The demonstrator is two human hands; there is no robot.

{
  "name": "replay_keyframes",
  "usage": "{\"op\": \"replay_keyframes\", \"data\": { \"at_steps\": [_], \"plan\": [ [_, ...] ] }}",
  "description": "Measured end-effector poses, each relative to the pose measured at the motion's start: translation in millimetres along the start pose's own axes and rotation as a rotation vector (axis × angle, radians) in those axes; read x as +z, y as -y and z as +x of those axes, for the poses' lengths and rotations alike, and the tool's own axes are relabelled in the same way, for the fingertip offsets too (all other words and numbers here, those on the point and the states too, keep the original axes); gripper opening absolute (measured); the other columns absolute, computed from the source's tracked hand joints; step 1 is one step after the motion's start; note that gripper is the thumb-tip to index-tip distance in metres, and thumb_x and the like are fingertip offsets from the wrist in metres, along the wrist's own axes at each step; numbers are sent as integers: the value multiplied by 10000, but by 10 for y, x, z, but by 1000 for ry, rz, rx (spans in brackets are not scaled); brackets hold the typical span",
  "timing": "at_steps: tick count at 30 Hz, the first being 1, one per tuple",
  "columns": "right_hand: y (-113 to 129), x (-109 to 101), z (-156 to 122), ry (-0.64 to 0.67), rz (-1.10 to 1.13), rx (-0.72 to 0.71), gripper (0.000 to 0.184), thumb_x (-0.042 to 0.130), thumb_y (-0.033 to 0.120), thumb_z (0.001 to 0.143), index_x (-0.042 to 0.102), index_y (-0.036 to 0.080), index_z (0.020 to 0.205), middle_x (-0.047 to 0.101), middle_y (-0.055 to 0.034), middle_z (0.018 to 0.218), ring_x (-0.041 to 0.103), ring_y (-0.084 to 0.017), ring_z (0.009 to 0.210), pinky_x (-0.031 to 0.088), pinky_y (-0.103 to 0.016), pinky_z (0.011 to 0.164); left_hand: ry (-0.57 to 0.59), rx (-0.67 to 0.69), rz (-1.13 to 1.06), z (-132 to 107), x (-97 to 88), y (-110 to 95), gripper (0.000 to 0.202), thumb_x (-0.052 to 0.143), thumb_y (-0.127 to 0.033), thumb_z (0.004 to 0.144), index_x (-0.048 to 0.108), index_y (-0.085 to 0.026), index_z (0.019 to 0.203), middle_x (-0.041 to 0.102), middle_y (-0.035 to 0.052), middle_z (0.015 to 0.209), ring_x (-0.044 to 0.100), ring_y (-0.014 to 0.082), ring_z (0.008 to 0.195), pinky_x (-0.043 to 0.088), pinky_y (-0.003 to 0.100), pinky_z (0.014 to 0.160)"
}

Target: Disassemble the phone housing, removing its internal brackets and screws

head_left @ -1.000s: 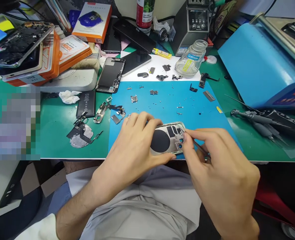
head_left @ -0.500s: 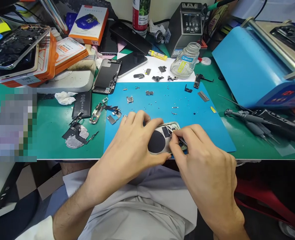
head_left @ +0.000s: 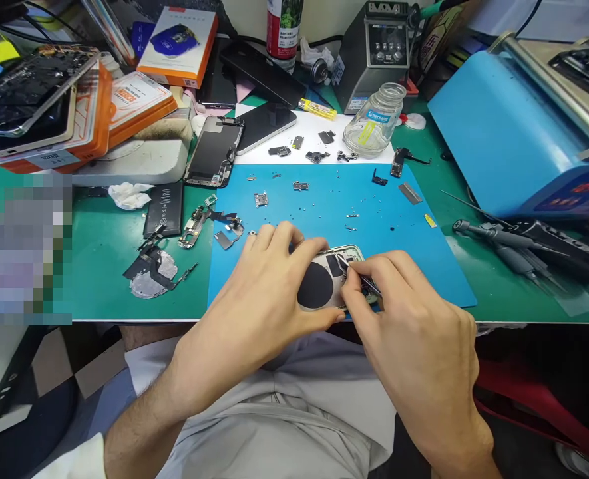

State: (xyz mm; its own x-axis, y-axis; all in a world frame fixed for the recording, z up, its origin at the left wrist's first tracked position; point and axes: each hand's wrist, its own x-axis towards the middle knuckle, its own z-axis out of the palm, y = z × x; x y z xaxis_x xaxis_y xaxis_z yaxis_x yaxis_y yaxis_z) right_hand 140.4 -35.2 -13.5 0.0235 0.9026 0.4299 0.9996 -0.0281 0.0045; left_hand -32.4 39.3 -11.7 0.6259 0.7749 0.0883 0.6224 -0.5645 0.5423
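Observation:
An opened phone housing, silvery with a large black disc inside, lies at the front edge of the blue mat. My left hand is closed around its left part, with the thumb along the near side and the fingers along the far side. In a pinch, my right hand holds thin metal tweezers. Their tip reaches into the housing's upper inside near a dark square part. My right fingers hide the housing's right portion, so whether the tip grips anything cannot be seen.
Tiny screws and brackets lie scattered on the mat. A battery, flex cables and a phone screen are to the left. Behind are a glass jar and phone parts on white paper. A blue machine and dark-handled tools occupy the right.
The view has shifted slightly. Both hands keep their hold on the housing and the tweezers, and the tweezer tip stays in nearly the same spot inside the housing.

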Motion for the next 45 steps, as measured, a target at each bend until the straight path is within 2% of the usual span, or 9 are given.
{"op": "replay_keyframes", "data": {
  "at_steps": [14, 24, 29, 32, 35, 38, 40, 43, 45],
  "plan": [
    [-6, -17, 29, 18, -18, 3, 190, 644, 282, 1071, 627, 216, 893, 681, 33, 885, 435, -128, 535, 280, -331, 489, 23, -30, -11, 31, -16, 6, 626, 925, -485, 880, 655, -250, 1394, 566, 64, 1251, 512, 298, 1137, 501, 500, 977],
    [-34, 21, 20, -12, 33, -3, 156, 656, 266, 1065, 653, 208, 920, 725, 24, 933, 494, -107, 548, 309, -322, 503, 44, -18, -12, 14, -34, 10, 615, 905, -500, 901, 651, -242, 1398, 564, 75, 1265, 511, 301, 1133, 496, 505, 983],
    [-130, 49, 37, 38, 359, 78, 150, 694, 211, 1030, 673, 217, 882, 683, 33, 853, 487, -89, 571, 373, -285, 565, 38, -16, -37, 34, -41, 15, 627, 903, -527, 896, 658, -242, 1398, 559, 75, 1256, 504, 298, 1138, 491, 482, 979],
    [-234, 57, 8, -73, 617, 267, 104, 712, 264, 1038, 741, 239, 942, 716, 19, 878, 545, -103, 633, 432, -274, 614, 41, -25, -30, 37, -41, 11, 642, 918, -523, 881, 663, -233, 1394, 564, 73, 1250, 509, 299, 1145, 490, 481, 986],
    [-376, 57, 13, -175, 765, 398, 118, 705, 350, 1054, 782, 271, 1097, 739, -11, 1039, 616, -124, 756, 469, -275, 653, 52, -8, -11, 26, -48, 4, 680, 931, -523, 868, 653, -233, 1417, 574, 73, 1291, 518, 304, 1170, 485, 485, 1008],
    [-497, 43, 102, 33, 802, 272, 199, 783, 375, 1000, 789, 293, 1182, 643, 16, 950, 556, -123, 729, 454, -272, 640, 78, 64, -13, 4, -58, -11, 756, 935, -562, 844, 630, -234, 1453, 583, 74, 1368, 525, 309, 1220, 480, 470, 1030],
    [-535, 34, 177, 182, 781, 153, 188, 820, 347, 972, 804, 290, 1151, 580, 32, 868, 537, -127, 708, 441, -274, 630, 75, 90, -9, -6, -51, -35, 703, 882, -570, 897, 624, -219, 1449, 602, 74, 1381, 540, 306, 1223, 476, 463, 1029],
    [-531, 53, 245, 213, 719, 64, 52, 762, 267, 1012, 799, 253, 1046, 611, 20, 852, 584, -138, 725, 449, -283, 656, 20, 82, 39, 11, 8, -91, 339, 643, -436, 1113, 655, -201, 1357, 659, 68, 1311, 586, 294, 1171, 464, 474, 994],
    [-511, 89, 256, 192, 678, 29, 60, 717, 229, 1038, 776, 237, 1030, 659, 7, 897, 631, -143, 772, 466, -284, 690, -24, 54, 83, 47, 76, -130, 219, 501, -297, 1176, 682, -200, 1253, 695, 61, 1232, 613, 287, 1101, 453, 477, 953]
  ]
}}
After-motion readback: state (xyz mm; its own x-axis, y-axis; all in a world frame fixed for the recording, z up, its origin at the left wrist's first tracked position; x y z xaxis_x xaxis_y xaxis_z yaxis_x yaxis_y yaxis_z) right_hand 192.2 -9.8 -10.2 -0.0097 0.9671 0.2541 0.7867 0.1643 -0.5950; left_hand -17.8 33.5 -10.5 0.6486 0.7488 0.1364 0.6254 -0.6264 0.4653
